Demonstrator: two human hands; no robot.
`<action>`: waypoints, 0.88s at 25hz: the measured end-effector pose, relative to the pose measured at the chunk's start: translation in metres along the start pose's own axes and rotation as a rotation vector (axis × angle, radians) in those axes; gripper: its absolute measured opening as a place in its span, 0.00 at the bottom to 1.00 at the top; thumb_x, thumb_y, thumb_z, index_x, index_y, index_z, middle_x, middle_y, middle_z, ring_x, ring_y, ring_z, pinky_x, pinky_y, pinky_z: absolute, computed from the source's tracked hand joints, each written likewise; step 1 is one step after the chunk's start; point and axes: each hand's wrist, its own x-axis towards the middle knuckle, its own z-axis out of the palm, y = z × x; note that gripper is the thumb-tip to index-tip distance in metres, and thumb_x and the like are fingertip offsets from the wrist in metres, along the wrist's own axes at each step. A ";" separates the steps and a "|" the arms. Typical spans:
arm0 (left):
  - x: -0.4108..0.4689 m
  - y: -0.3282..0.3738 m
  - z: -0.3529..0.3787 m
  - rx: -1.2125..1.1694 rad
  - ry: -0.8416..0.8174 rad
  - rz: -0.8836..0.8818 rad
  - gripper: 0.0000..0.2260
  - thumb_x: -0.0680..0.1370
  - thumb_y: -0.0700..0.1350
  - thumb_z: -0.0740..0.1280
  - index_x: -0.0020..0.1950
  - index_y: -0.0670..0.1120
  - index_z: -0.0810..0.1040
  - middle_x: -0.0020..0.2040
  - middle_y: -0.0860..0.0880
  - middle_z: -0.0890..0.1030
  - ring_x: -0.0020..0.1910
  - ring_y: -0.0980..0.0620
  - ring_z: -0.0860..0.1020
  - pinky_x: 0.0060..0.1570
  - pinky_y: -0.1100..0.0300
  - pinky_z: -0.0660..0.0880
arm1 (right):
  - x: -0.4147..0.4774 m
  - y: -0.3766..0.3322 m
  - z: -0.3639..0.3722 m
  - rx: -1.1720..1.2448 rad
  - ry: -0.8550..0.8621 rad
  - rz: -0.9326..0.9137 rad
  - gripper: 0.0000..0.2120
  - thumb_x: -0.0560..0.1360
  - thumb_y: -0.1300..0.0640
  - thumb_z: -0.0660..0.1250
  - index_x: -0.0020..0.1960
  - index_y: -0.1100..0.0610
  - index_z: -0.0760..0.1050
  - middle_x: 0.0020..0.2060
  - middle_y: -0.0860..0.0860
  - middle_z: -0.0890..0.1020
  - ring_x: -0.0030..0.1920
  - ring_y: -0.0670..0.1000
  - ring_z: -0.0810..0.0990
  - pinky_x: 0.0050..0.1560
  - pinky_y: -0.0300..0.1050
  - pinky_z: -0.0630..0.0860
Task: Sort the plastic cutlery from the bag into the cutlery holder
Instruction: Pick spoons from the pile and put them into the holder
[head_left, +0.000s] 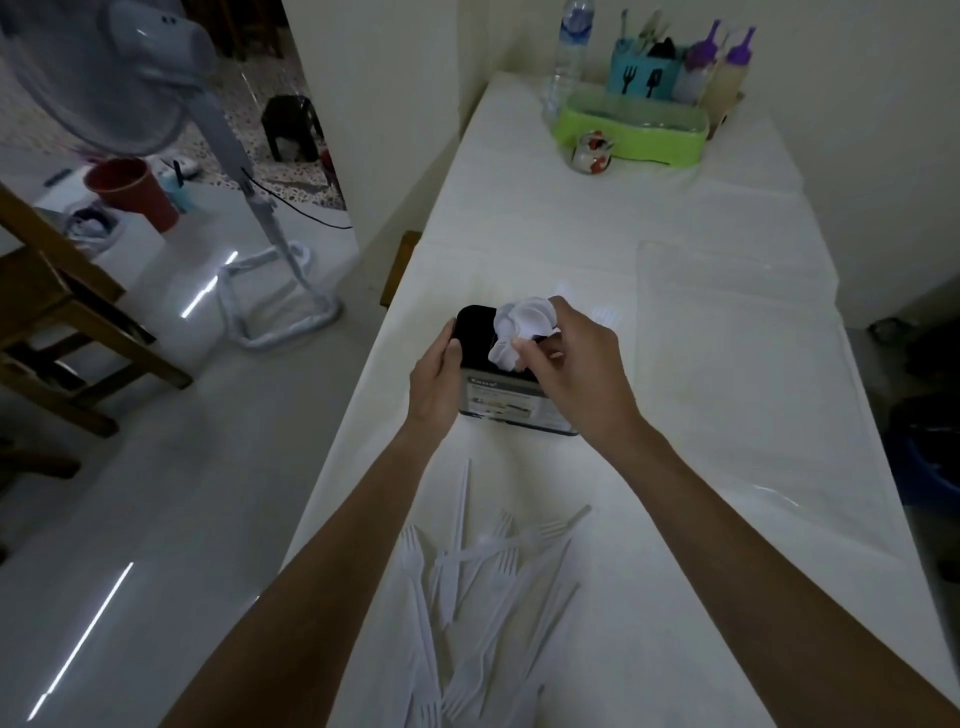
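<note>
steadying hand: the left hand (436, 379) is gripping the left wall of the cutlery holder (493, 402), fingers curling round its side, thumb lying on the front.
right hand: the right hand (571, 364) is reaching over the holder's top, fingertips pinching the bowls of the spoons (522, 325).
spoons: a white plastic bunch, standing bowls-up in the right part of the holder; the left part is showing dark.
holder: black, with a printed label facing the person, it is standing upright on the white-covered table (727, 415).
forks: a loose heap of white plastic forks (483, 587) is lying on the person's side of the holder, well apart from it.
beyond the holder: a green tray (631, 132), a teal caddy (644, 75) and a water bottle (569, 47) are sitting at the table's far end.
left of the holder: a fan (119, 62) is standing on the floor.
</note>
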 end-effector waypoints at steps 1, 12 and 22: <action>0.000 -0.001 0.000 0.010 0.004 -0.001 0.17 0.83 0.46 0.53 0.72 0.46 0.68 0.67 0.48 0.74 0.64 0.53 0.73 0.58 0.70 0.69 | -0.003 0.000 0.004 -0.005 -0.001 -0.008 0.07 0.75 0.56 0.66 0.48 0.61 0.73 0.32 0.46 0.79 0.36 0.42 0.79 0.38 0.35 0.73; 0.007 -0.013 -0.004 0.032 -0.030 0.001 0.17 0.82 0.45 0.56 0.71 0.44 0.68 0.66 0.47 0.75 0.63 0.52 0.73 0.61 0.66 0.70 | -0.002 0.014 0.023 -0.228 -0.057 0.099 0.06 0.74 0.60 0.68 0.48 0.63 0.76 0.45 0.53 0.71 0.39 0.49 0.71 0.39 0.37 0.63; -0.003 0.001 0.001 -0.076 -0.004 -0.059 0.16 0.83 0.45 0.53 0.69 0.48 0.71 0.59 0.50 0.77 0.53 0.59 0.77 0.45 0.76 0.72 | -0.017 0.005 0.026 -0.284 0.106 -0.074 0.20 0.77 0.56 0.64 0.67 0.58 0.68 0.61 0.54 0.74 0.57 0.51 0.74 0.45 0.41 0.76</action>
